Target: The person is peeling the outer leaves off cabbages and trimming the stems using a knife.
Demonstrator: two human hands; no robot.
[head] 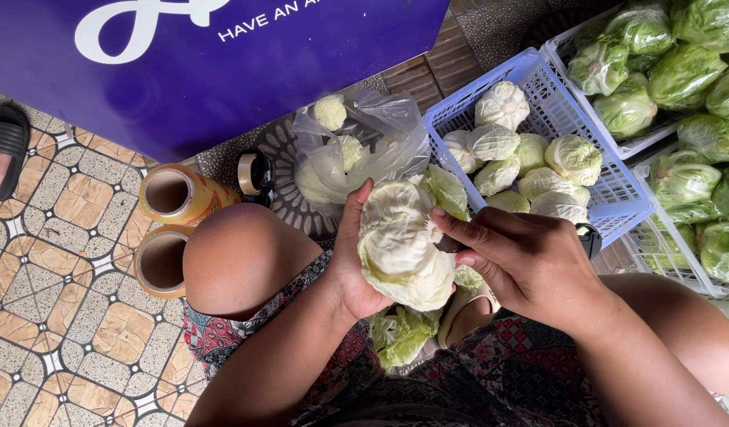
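Head view: cabbage (400, 249) cradled in left hand (350, 265), right hand (522, 261) touching it.

The person wears a patterned dress (507, 372) in red, dark and white, arms bare.

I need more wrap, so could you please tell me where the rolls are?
In the head view, two rolls lie on the tiled floor at left, beside the person's left knee.

One camera only, worn on the head, looking straight down and close over the lap. Beyond the fingers (459, 229) lie the blue crate (617, 202) and floor; knees sit either side below.
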